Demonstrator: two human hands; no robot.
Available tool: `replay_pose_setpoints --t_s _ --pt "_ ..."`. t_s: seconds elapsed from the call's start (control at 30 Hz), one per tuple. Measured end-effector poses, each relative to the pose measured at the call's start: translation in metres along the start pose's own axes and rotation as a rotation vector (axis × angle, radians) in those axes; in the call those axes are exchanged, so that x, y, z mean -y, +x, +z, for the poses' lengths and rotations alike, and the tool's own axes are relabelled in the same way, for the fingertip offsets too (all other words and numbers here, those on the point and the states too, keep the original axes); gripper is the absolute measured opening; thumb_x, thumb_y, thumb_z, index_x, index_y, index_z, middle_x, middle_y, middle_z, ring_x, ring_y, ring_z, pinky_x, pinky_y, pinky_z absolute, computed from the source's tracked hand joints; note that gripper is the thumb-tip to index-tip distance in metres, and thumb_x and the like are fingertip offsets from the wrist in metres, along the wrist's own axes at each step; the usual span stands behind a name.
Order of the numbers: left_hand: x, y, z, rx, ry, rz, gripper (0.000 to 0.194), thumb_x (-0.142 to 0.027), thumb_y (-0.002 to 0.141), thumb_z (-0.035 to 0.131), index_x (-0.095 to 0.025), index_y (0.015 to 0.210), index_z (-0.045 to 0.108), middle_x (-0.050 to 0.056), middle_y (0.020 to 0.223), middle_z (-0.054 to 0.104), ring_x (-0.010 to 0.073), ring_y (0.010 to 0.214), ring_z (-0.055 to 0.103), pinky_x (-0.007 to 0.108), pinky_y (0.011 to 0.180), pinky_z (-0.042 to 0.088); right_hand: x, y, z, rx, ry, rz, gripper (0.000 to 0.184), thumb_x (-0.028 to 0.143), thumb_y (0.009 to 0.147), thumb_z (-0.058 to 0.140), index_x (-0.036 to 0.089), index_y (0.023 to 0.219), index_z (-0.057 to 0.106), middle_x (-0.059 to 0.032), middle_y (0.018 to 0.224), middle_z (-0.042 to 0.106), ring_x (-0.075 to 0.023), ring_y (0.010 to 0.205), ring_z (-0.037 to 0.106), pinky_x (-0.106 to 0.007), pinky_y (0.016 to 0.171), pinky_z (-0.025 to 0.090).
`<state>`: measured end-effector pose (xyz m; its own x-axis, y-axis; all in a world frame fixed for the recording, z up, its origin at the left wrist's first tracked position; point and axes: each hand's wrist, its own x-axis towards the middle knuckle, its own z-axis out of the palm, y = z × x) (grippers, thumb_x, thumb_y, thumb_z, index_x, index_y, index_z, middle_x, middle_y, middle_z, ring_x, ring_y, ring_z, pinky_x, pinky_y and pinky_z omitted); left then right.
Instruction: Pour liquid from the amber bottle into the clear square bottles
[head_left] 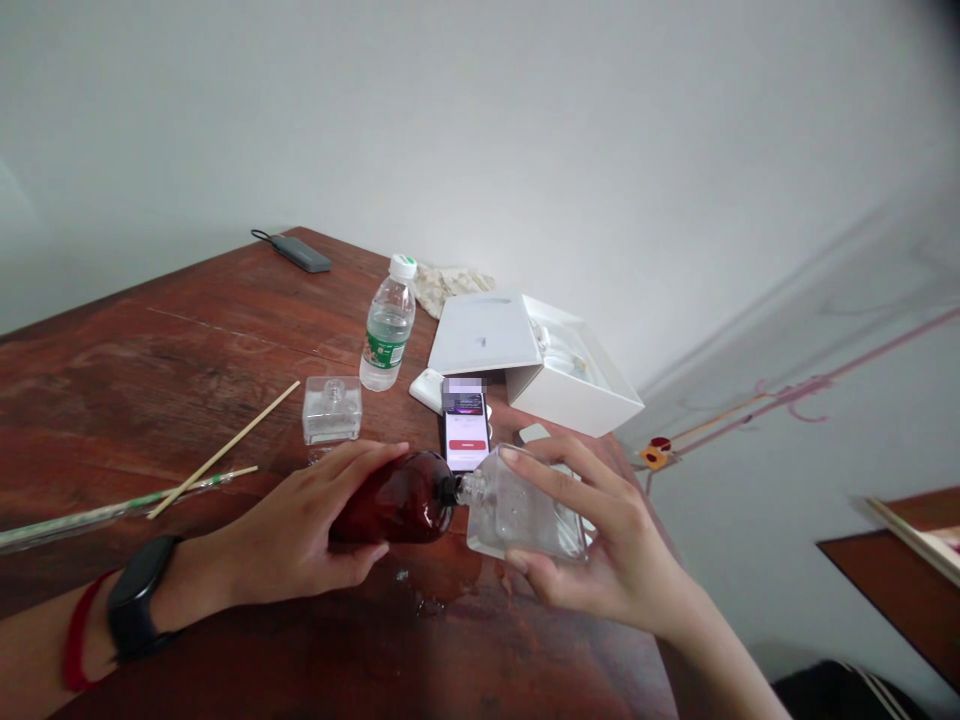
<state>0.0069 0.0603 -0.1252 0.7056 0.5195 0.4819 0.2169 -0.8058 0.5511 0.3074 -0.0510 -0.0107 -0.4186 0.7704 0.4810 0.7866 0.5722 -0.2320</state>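
Observation:
My left hand [300, 535] grips a dark red-brown bottle [405, 497], tipped on its side with its black neck pointing right. My right hand [600, 540] holds a clear square glass bottle [525, 510], tilted so its small neck meets the brown bottle's mouth. Both bottles are just above the wooden table [187, 350], near its right corner. A small wet patch [427, 595] lies on the wood beneath them. A black band and a red cord circle my left wrist.
A second clear glass bottle [331, 408] stands behind my left hand. A plastic water bottle [388, 325], a phone [466, 430] with lit screen, an open white box [540, 360], a grey power bank [300, 252], a wooden stick [225, 450] and a wrapped stick [112, 510] lie around.

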Motion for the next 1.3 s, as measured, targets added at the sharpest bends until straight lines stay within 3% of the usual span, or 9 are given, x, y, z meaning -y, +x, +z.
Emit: replay_pose_setpoints --t_s 1.3 --pt "-0.0033 0.0000 -0.0025 -0.008 -0.019 0.004 0.085 -0.025 0.092 0.071 -0.034 0.166 0.029 0.010 0.156 0.062 0.0332 0.139 0.066 0.048 0.119 0.056 0.0016 -0.0002 -0.0001 -0.007 -0.014 0.004 0.067 0.034 0.088 0.077 0.027 0.153 0.063 -0.0131 0.131 0.072 -0.0355 0.123 0.074 -0.048 0.087 0.067"
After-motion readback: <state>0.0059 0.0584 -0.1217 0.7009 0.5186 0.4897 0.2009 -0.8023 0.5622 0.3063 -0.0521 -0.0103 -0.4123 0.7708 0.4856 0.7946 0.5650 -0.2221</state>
